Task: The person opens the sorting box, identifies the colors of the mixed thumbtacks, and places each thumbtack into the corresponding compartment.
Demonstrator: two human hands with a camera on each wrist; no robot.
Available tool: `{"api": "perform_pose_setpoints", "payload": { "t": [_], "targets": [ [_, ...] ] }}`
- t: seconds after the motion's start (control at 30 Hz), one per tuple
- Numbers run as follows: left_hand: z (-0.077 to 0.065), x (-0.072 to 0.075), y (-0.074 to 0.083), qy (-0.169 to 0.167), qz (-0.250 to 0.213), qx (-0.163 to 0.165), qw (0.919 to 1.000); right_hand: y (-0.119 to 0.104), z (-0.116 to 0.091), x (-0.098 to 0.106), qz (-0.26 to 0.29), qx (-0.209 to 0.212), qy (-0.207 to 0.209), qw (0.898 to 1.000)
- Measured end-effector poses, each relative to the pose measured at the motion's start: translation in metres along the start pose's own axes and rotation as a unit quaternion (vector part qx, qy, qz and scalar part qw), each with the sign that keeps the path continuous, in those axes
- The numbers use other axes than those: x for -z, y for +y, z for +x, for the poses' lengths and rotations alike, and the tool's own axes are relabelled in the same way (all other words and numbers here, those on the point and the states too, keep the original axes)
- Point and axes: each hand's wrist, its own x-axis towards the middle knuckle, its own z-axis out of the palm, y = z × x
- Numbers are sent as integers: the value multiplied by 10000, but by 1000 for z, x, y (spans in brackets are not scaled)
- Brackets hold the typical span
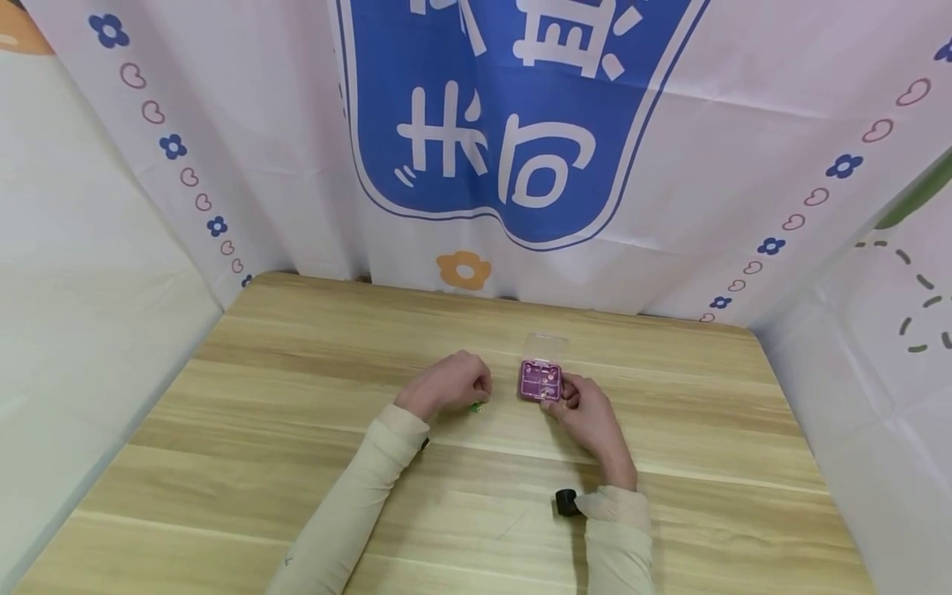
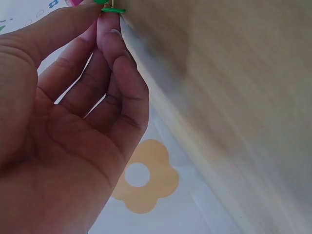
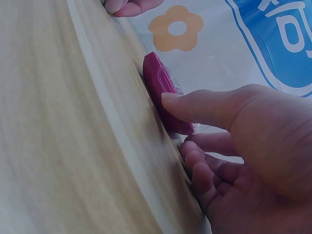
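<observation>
At the fingertips of my left hand (image 1: 448,383) is a small green piece (image 1: 476,407), pinched between thumb and forefinger. Up close in the left wrist view it has a thin green disc (image 2: 113,10) and a short metallic pin; its top is cut off by the frame edge. To its right, a small purple compartment box (image 1: 540,381) rests on the table, its clear lid (image 1: 546,346) swung open toward the back. Tiny light-coloured pieces lie in some compartments. My right hand (image 1: 592,416) holds the box at its near right corner, the thumb (image 3: 187,106) against its side.
The wood-grain table (image 1: 312,347) ends at a hanging white cloth (image 1: 297,207) printed with a blue sign and flowers. White cloth also hangs at the left and right. A black wrist device (image 1: 567,502) sits by the right sleeve (image 1: 617,529).
</observation>
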Motion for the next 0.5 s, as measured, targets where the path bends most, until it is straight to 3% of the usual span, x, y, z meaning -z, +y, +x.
{"api": "perform_pose_setpoints", "payload": {
  "t": [0.5],
  "targets": [
    [3, 8, 2, 288, 204, 33, 9994, 0, 0, -1, -18, 13, -54, 10000]
  ]
}}
